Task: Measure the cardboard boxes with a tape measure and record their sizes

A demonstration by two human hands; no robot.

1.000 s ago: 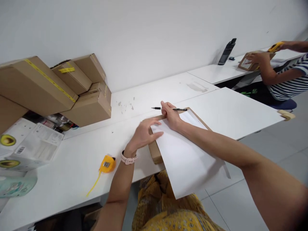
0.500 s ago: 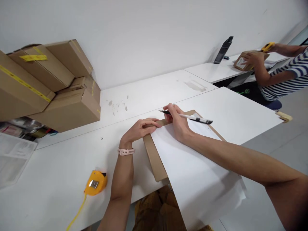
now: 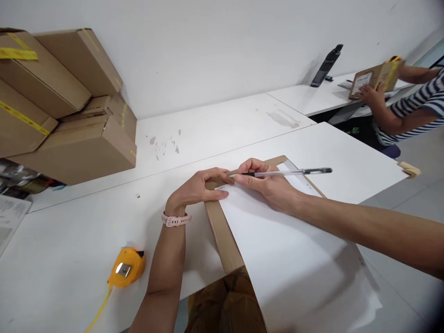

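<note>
My right hand (image 3: pixel 274 187) grips a clear pen with a black grip (image 3: pixel 291 173), its tip pointing left toward my left hand. It rests on a large white sheet of paper (image 3: pixel 280 249) that hangs past the table's front edge. Under the sheet lies a brown cardboard box (image 3: pixel 224 233), its left side and far edge showing. My left hand (image 3: pixel 197 187), with a pink wristband, lies at the box's far left corner, thumb and fingers stretched apart around the sheet's corner. Small dark print shows between them.
A yellow tape measure (image 3: pixel 126 267) with its blade partly out lies on the white table (image 3: pixel 79 249). Taped cardboard boxes (image 3: pixel 79 148) are stacked at the left. At the far right, a co-worker in a striped shirt handles a small box (image 3: pixel 376 78) near a dark bottle (image 3: pixel 326 66).
My right hand has moved slightly right and the pen now lies flatter. My left thumb has spread from the fingers, showing print. The co-worker's box has been lifted and turned.
</note>
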